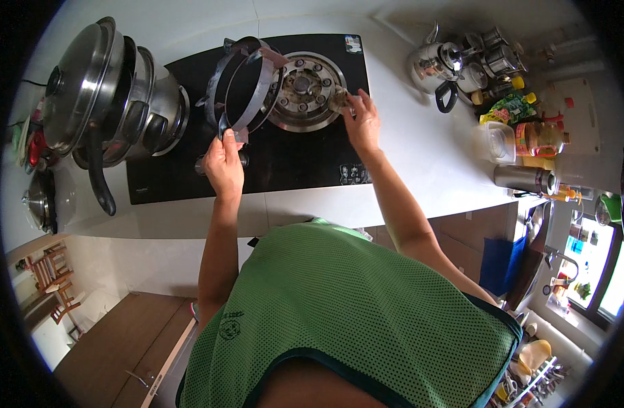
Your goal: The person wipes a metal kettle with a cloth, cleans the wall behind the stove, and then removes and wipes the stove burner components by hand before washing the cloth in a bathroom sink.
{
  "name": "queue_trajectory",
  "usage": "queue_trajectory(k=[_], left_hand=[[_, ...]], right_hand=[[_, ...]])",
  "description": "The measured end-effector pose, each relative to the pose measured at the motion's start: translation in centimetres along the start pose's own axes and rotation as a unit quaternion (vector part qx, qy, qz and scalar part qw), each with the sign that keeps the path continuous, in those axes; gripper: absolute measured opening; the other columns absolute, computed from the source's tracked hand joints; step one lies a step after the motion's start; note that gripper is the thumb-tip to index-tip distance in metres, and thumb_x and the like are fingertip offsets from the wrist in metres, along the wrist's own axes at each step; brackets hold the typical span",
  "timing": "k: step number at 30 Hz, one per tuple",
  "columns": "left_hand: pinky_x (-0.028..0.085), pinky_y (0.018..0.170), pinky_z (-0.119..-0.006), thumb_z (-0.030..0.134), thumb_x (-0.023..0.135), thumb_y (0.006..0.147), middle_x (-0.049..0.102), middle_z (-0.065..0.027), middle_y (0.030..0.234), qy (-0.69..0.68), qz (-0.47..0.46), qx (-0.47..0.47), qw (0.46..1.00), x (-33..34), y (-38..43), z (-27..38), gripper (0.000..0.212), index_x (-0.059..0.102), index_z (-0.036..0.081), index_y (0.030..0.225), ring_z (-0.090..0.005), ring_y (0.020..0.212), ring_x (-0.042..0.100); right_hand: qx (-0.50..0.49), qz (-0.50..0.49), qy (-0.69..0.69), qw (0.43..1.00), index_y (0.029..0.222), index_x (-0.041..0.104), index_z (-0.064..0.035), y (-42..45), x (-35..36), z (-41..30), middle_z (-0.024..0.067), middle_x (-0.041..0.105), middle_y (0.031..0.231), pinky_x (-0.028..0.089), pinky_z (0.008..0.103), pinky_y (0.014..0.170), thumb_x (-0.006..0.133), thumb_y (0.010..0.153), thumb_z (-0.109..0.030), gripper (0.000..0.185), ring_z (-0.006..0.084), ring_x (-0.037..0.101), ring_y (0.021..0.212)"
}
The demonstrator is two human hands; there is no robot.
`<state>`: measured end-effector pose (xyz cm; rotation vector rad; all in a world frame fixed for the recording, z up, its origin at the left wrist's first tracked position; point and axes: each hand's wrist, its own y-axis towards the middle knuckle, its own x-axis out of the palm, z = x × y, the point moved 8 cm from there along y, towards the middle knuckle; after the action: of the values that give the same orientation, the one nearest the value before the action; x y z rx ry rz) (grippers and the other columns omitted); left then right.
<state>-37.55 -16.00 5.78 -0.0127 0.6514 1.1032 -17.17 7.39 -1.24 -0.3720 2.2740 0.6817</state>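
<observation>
My left hand [225, 166] grips the lower edge of a metal pot-support ring [256, 102]. The ring is tilted up on edge above the black gas cooktop [296, 163], and several prongs stick out from it. Just right of the ring lies the exposed round gas burner [301, 85], stained brown around its centre. My right hand [364, 122] pinches a small, crumpled brownish pad or cloth [338, 99] at the burner's right rim. What exactly this piece is cannot be made out.
On the left, stacked stainless-steel pots [153, 102] and a lidded pan [82, 92] cover part of the cooktop, a black handle jutting forward. A steel kettle [431, 66] stands on the white counter [409, 168] to the right, near bottles, a plastic tub [498, 143] and a steel flask [521, 178].
</observation>
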Motion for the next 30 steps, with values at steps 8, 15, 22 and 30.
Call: queue_trajectory(k=[8,15,22,30], left_hand=[[0.041,0.054,-0.026,0.022,0.049,0.089,0.061,-0.0074,0.062,-0.012,-0.014,-0.009,1.000,0.5,0.6,0.1,0.029,0.058,-0.003,0.076,-0.0096,0.055,0.053],[0.042,0.054,-0.025,0.020,0.048,0.090,0.061,-0.0076,0.062,-0.014,-0.013,-0.006,1.000,0.1,0.8,0.2,0.027,0.058,-0.003,0.079,-0.0099,0.056,0.055],[0.042,0.054,-0.024,0.019,0.048,0.090,0.061,-0.0070,0.062,-0.036,-0.022,-0.004,0.999,1.4,1.7,0.1,0.026,0.059,-0.003,0.081,-0.0096,0.056,0.055],[0.043,0.047,-0.026,0.013,0.051,0.087,0.059,-0.0103,0.059,-0.029,-0.008,0.016,0.999,1.8,2.4,0.3,0.026,0.053,-0.003,0.067,-0.0147,0.051,0.057]], right_hand=[[-0.180,0.001,-0.099,0.979,0.088,0.063,-0.0069,2.1,3.2,0.0,0.0050,0.058,0.107,0.044,0.0313,0.086,0.052,0.075,-0.007,0.017,0.0264,0.050,0.106],[-0.108,-0.024,-0.010,0.994,0.084,0.064,-0.0083,4.4,2.4,0.5,0.0073,0.056,0.094,0.046,0.0353,0.076,0.056,0.075,-0.010,0.012,0.0267,0.054,0.089],[-0.043,-0.079,-0.129,0.988,0.084,0.067,-0.0145,7.8,4.0,2.1,0.0059,0.058,0.090,0.047,0.0351,0.074,0.055,0.077,-0.015,0.014,0.0241,0.056,0.084],[0.115,-0.170,0.063,0.977,0.082,0.066,-0.0087,3.7,3.0,2.2,0.0100,0.060,0.080,0.048,0.0348,0.069,0.058,0.074,-0.018,0.015,0.0254,0.059,0.077]])
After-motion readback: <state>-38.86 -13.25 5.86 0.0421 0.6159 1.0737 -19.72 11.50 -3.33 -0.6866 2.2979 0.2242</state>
